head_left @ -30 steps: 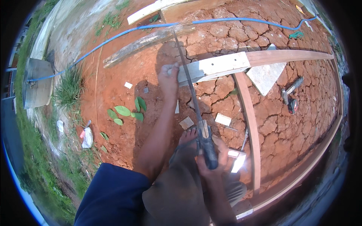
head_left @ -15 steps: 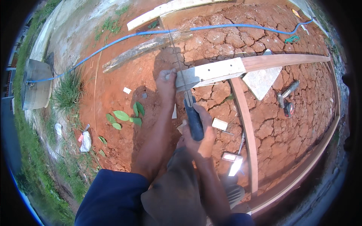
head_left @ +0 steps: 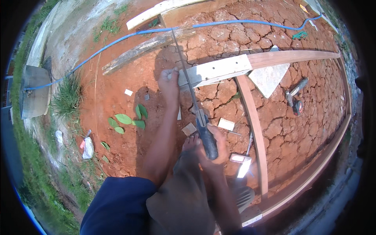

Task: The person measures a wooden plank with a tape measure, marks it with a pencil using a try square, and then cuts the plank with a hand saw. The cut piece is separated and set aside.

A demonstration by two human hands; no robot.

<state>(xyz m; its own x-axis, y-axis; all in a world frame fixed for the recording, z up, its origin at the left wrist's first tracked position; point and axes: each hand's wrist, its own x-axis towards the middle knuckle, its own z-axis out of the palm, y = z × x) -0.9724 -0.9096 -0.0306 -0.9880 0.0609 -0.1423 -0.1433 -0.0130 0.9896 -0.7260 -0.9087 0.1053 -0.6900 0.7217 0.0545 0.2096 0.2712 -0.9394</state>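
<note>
Our right hand (head_left: 213,150) grips the dark handle of a handsaw (head_left: 192,98), whose thin blade runs up and away from it across the pale end of a wooden board (head_left: 213,70). Our left hand (head_left: 169,82) presses on that end, just left of the blade. Small wood offcuts (head_left: 226,124) lie on the cracked red earth (head_left: 129,78) beside the right hand. A blue hose (head_left: 117,41) curves beyond the left hand, and green leaves (head_left: 124,119) lie to its left.

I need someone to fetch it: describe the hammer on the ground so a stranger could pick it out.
Start at the long reddish wooden frame lying on the cracked red earth. Right of its upright rail, past the pale triangular board, lies the hammer. It is the only metal-headed tool there, with a small round tape measure beside it.
</note>
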